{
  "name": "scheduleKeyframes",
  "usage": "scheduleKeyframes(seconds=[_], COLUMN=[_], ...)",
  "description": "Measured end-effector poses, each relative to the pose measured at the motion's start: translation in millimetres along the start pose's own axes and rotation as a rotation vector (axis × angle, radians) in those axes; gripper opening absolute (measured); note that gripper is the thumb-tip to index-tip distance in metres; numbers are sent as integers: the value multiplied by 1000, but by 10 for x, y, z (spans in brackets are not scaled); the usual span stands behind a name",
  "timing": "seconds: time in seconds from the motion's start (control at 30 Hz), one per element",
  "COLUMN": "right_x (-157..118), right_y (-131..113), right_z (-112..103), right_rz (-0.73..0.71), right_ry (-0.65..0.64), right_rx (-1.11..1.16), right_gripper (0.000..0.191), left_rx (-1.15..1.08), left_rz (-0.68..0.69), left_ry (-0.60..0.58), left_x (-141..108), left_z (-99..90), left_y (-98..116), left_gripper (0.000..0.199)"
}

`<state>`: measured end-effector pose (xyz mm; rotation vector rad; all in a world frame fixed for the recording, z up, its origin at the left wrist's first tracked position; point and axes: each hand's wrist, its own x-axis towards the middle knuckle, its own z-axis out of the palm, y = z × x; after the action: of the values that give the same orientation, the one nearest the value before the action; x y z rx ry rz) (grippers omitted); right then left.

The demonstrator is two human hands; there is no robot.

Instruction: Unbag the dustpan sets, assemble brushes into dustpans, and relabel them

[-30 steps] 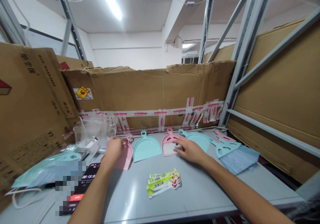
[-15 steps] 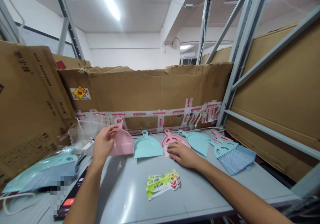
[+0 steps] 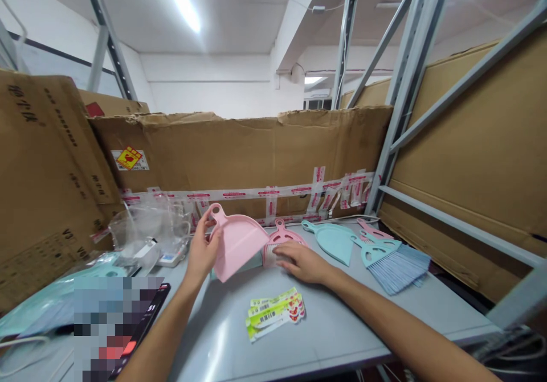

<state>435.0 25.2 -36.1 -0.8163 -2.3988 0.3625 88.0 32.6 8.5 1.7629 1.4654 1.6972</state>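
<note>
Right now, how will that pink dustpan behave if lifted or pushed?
The pink dustpan looks like thin moulded plastic: probably light, fairly stiff. The left hand holds it tilted by one side, which fits low weight. On the smooth grey table it would likely slide rather than tip.

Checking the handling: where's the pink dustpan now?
Head view: the pink dustpan is in the left hand, just left of the pink brush under the right hand.
</note>
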Motion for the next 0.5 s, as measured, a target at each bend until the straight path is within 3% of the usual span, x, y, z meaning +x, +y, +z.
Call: scheduleKeyframes(seconds=[0.13, 0.27, 0.4, 0.5], right_x=[-114, -501, -944, -1100], right_y=[414, 955, 1360, 1537], right_z=[-441, -1047, -1406, -1466], right_rz=[196, 583, 1010, 1100], right_ry=[246, 391, 337, 239], right_rx=[-141, -444, -617, -540], right_gripper=[41, 40, 51, 58], left_rx=[-230, -444, -486, -492], left_rz=[-281, -485, -547, -536], left_ry=[-129, -254, -320, -321], left_x=[-157, -265, -323, -346], left_z=[265, 371, 399, 406], left_y=[-103, -37, 44, 66], left_gripper=[103, 104, 97, 100])
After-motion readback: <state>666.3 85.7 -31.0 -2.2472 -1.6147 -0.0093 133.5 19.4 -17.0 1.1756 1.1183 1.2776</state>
